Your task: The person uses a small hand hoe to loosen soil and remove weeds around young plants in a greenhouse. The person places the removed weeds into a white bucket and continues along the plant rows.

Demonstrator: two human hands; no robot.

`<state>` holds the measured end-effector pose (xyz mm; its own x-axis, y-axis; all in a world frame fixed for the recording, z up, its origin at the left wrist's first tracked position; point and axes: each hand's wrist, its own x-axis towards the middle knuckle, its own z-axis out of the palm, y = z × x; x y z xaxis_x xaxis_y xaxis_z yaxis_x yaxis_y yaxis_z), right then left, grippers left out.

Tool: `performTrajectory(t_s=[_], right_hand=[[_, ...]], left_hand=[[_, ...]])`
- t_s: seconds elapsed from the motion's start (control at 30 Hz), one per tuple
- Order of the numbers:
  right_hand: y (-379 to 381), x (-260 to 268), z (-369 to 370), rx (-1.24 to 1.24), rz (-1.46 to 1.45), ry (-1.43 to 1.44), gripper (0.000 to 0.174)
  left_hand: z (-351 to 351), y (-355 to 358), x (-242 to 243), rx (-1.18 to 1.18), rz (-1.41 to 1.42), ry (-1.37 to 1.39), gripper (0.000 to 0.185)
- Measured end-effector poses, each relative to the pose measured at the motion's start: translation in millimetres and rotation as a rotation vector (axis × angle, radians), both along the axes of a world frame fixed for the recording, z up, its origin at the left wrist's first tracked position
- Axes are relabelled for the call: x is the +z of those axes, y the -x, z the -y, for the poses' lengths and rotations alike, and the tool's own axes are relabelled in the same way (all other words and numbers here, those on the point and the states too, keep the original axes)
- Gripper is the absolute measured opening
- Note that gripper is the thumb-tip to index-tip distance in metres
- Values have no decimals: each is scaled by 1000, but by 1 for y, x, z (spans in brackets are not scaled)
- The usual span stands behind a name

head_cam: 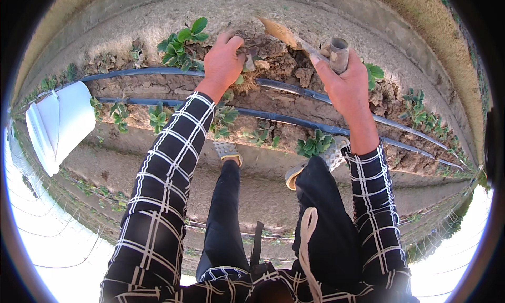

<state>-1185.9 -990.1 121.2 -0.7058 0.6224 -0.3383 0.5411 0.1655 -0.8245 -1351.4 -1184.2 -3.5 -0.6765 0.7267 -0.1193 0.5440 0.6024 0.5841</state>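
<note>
My left hand (224, 64) is closed around a small plant with fibrous brown roots (246, 81), just above the soil bed. Its fingertips and part of the plant are hidden. In my right hand (344, 84) is a metal digging tool (282, 31) with a flat, soil-coated blade and an open tubular socket. The blade points up and left, over broken clods of soil (282, 60). A leafy green plant (181, 46), strawberry by its leaves, grows left of my left hand.
Two black drip irrigation hoses (292, 89) (268, 114) run along the bed. A white bucket (65, 123) lies tilted at the far left. Several small plants (158, 117) line the near edge. My shoes (229, 150) stand in the furrow by the bed.
</note>
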Motion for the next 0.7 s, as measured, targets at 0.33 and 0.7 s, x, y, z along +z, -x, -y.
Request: performTrajectory(t_s=[0.33, 0.7], right_hand=[[47, 52, 7, 357, 79, -227, 28], [91, -87, -32, 615, 209, 94, 43]], left_hand=[[19, -7, -9, 109, 11, -52, 27], [13, -2, 5, 121, 47, -108, 23]])
